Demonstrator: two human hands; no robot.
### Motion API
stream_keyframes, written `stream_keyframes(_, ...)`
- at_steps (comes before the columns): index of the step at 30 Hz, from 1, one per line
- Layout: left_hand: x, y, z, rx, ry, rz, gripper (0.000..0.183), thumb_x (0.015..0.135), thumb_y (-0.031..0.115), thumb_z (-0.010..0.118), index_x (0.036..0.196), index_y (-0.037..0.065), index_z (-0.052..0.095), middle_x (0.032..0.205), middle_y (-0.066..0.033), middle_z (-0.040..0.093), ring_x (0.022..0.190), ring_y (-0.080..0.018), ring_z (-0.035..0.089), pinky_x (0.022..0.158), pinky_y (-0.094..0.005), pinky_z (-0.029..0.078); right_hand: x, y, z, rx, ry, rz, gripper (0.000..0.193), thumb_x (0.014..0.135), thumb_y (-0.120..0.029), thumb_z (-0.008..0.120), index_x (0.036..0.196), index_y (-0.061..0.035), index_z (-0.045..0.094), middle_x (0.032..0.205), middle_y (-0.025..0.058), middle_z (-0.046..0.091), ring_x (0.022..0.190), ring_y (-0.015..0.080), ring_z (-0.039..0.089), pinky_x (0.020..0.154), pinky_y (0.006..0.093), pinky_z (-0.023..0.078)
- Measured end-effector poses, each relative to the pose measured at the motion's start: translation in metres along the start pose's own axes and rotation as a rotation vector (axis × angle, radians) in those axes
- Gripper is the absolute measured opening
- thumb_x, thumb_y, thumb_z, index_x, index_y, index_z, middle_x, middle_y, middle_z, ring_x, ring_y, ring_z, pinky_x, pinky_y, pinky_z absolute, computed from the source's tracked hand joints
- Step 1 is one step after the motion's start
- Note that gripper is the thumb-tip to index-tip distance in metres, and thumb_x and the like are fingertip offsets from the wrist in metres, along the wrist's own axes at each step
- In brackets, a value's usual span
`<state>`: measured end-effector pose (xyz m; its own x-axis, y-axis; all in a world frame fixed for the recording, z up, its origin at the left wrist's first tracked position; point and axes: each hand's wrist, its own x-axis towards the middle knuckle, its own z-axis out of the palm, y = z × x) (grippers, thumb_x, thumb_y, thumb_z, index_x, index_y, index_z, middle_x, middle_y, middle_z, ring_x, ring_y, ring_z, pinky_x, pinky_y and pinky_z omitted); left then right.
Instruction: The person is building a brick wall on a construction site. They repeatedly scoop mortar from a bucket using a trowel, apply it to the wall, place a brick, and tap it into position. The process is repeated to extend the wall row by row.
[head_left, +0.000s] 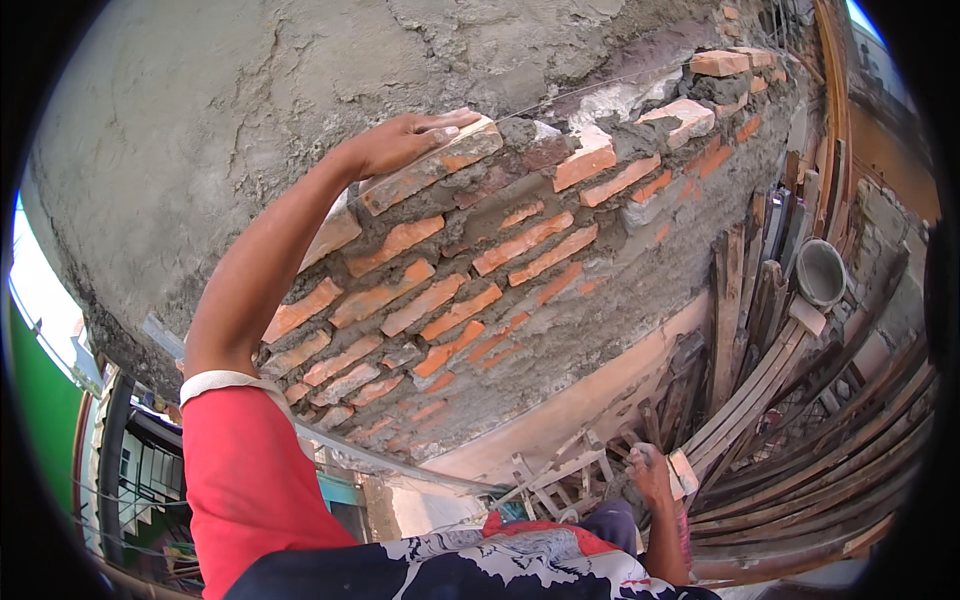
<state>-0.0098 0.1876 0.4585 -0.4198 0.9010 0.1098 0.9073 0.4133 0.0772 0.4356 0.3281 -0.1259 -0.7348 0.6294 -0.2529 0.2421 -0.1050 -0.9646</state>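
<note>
My left hand (pixel 405 142) is at the top of a partly built brick wall (pixel 520 340), its fingers and thumb over the upper side of a mortar-smeared brick (pixel 435 170). That brick sits at the left end of the top course. The underside of my fingers is hidden. My right hand (pixel 650 474) is low at the right, its fingers closed against a pale, block-like piece (pixel 684 474); its exact kind is unclear. A thin string (pixel 590 87) runs from near the left hand's brick to bricks (pixel 722 63) at the wall's far right.
Behind the courses rises a rough grey plastered wall (pixel 180 120). Long wooden planks (pixel 800 480) are stacked at the right. A round grey bucket (pixel 821 272) stands beside upright boards (pixel 735 310). Wooden pieces (pixel 560 475) lie below the wall.
</note>
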Motion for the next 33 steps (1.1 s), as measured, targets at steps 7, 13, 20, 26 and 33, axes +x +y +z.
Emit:
stream_keyframes(7,0.012,-0.008,-0.003,-0.059,-0.040,-0.027,0.056,0.101,0.061,0.048,0.152,0.037,0.050,0.160,-0.0080,0.046,0.150,-0.0362,0.037,0.125,-0.0563,0.028,0.017,0.039,0.003,-0.125,0.012,-0.114,0.037,0.105,-0.031,0.061,0.123,0.0010,0.062,0.099,0.0108,0.071,0.084,0.0163,0.069,0.071,0.0310,0.059)
stream_keyframes(13,0.009,-0.004,-0.002,-0.068,-0.045,-0.040,0.056,0.102,0.061,0.046,0.152,0.038,0.049,0.161,-0.0081,0.044,0.149,-0.0361,0.038,0.125,-0.0557,0.028,0.043,0.051,0.014,-0.246,0.018,-0.201,0.038,0.104,-0.033,0.062,0.121,0.0010,0.062,0.097,0.0104,0.071,0.082,0.0155,0.067,0.070,0.0313,0.059)
stream_keyframes(20,0.001,0.000,-0.002,-0.016,-0.010,-0.003,0.054,0.103,0.058,0.040,0.155,0.041,0.044,0.164,-0.0081,0.039,0.150,-0.0369,0.036,0.125,-0.0594,0.028,0.033,0.047,0.006,-0.210,0.008,-0.188,0.038,0.105,-0.034,0.062,0.123,-0.0004,0.062,0.098,0.0091,0.070,0.081,0.0154,0.068,0.070,0.0302,0.058)
stream_keyframes(26,-0.023,-0.004,-0.017,0.039,0.039,-0.025,0.047,0.109,0.046,0.037,0.153,0.036,0.049,0.159,-0.0089,0.047,0.147,-0.0358,0.042,0.123,-0.0581,0.033,-0.018,-0.004,-0.001,-0.016,0.043,0.014,0.035,0.105,-0.030,0.060,0.126,-0.0018,0.062,0.100,0.0090,0.069,0.076,0.0159,0.068,0.067,0.0286,0.057)
stream_keyframes(33,-0.046,-0.012,-0.050,0.096,0.148,0.051,0.049,0.108,0.046,0.044,0.153,0.028,0.051,0.154,-0.0106,0.053,0.145,-0.0348,0.045,0.122,-0.0555,0.034,-0.016,0.020,-0.015,-0.107,0.033,-0.100,0.035,0.105,-0.032,0.060,0.124,-0.0022,0.063,0.098,0.0076,0.068,0.076,0.0160,0.068,0.066,0.0288,0.056)
